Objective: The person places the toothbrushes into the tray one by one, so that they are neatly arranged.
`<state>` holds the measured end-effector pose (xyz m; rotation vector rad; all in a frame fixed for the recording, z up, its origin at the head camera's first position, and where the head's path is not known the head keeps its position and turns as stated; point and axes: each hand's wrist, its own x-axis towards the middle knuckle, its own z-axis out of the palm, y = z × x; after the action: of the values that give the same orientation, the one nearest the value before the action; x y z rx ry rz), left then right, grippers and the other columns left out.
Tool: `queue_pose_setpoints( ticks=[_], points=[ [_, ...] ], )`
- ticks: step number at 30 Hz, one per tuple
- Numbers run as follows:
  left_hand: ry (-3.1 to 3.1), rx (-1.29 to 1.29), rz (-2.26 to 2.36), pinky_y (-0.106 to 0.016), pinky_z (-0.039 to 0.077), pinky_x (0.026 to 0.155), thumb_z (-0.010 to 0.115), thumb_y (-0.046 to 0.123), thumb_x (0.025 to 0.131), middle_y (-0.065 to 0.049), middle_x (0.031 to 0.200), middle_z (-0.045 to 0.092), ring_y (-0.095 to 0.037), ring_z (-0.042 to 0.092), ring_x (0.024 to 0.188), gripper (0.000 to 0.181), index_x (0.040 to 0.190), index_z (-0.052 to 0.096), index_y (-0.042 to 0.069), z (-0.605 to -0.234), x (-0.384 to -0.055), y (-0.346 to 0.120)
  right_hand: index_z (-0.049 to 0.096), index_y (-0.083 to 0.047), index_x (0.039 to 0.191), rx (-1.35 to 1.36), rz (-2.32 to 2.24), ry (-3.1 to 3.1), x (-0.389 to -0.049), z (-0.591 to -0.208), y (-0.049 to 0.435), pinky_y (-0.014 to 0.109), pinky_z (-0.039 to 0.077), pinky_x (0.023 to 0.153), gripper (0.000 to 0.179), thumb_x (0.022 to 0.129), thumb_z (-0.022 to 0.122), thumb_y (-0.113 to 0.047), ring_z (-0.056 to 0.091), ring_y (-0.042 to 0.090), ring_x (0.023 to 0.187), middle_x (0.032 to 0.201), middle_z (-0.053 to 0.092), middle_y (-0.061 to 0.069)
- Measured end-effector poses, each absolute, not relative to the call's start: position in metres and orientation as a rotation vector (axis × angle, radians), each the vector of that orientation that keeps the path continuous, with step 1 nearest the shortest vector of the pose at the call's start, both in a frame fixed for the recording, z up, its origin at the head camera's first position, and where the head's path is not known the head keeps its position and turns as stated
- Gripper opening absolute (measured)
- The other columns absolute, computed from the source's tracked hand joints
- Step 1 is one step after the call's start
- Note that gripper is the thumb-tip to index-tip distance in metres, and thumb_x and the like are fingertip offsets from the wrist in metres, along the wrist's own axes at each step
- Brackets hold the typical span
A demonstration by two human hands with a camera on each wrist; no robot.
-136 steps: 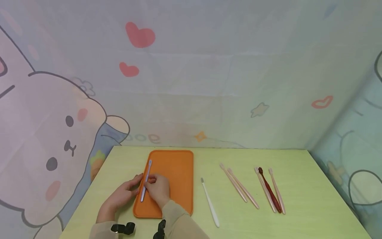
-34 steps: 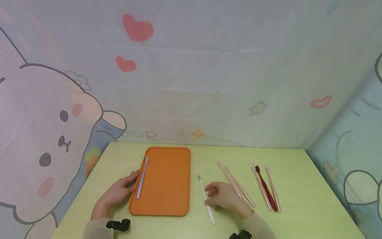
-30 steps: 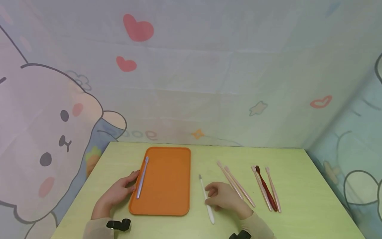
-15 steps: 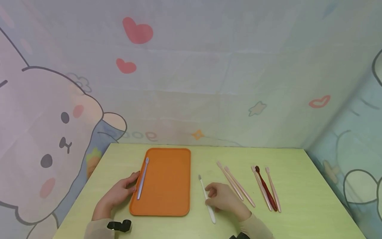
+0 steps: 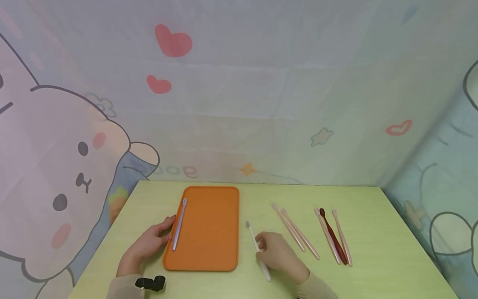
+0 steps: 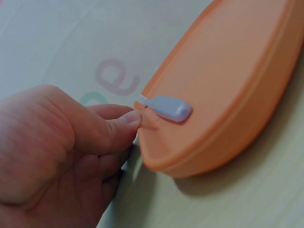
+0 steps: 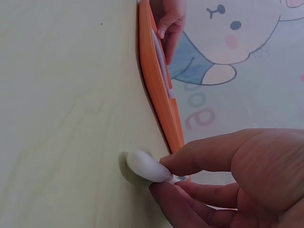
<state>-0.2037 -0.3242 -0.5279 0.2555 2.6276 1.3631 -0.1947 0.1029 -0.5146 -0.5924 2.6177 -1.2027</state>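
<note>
Nearest, right hand (image 5: 278,255) pinches the white toothbrush (image 5: 257,249) mid-handle, brush on the green table (image 5: 373,257) just right of the orange tray (image 5: 213,232). Left hand (image 5: 149,245) rests at the tray's left rim, fingers loosely curled with the thumb touching the rim, holding nothing; lilac toothbrush (image 5: 178,224) lies in the tray beside it. Further right, two pink toothbrushes (image 5: 295,228), then a dark red toothbrush (image 5: 333,236) between two more pink ones. Cartoon backdrop (image 5: 82,166) behind.

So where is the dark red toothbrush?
In the head view the dark red toothbrush lies on the right part of the green table, tucked between two pale pink toothbrushes, right of the person's right hand.
</note>
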Motion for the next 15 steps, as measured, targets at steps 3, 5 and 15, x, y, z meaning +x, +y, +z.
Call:
queue_pose_setpoints(
  ticks=[3,5,15],
  points=[
    [2.634,0.258,1.357,-0.065,0.014,0.126,0.061,0.0,0.103,-0.026,0.169,0.031,-0.049,0.018,0.159,0.064,0.162,0.036,-0.005,-0.5288,-0.204,-0.325,0.067,0.011,0.127,-0.612,-1.18,2.629,-0.1935,-0.515,0.1009,0.025,0.058,0.06,0.044,0.084,0.076,0.004,0.06,0.011,0.07,0.094,0.066,0.005],
    [2.64,0.26,1.351,-0.065,0.014,0.126,0.061,0.0,0.103,-0.026,0.169,0.031,-0.049,0.018,0.158,0.064,0.162,0.037,-0.005,-0.5292,-0.2041,-0.3256,0.066,0.011,0.127,-0.634,-1.178,2.632,-0.1931,-0.5152,0.1004,0.024,0.057,0.06,0.044,0.084,0.076,0.004,0.059,0.01,0.068,0.094,0.066,0.005],
    [2.647,0.27,1.339,-0.065,0.014,0.126,0.06,0.0,0.104,-0.026,0.169,0.031,-0.05,0.018,0.158,0.063,0.162,0.036,-0.005,-0.5294,-0.2047,-0.325,0.065,0.009,0.129,-0.663,-1.159,2.627,-0.1952,-0.5191,0.1016,0.023,0.054,0.056,0.048,0.083,0.076,0.003,0.057,0.008,0.062,0.091,0.066,0.003]
  ],
)
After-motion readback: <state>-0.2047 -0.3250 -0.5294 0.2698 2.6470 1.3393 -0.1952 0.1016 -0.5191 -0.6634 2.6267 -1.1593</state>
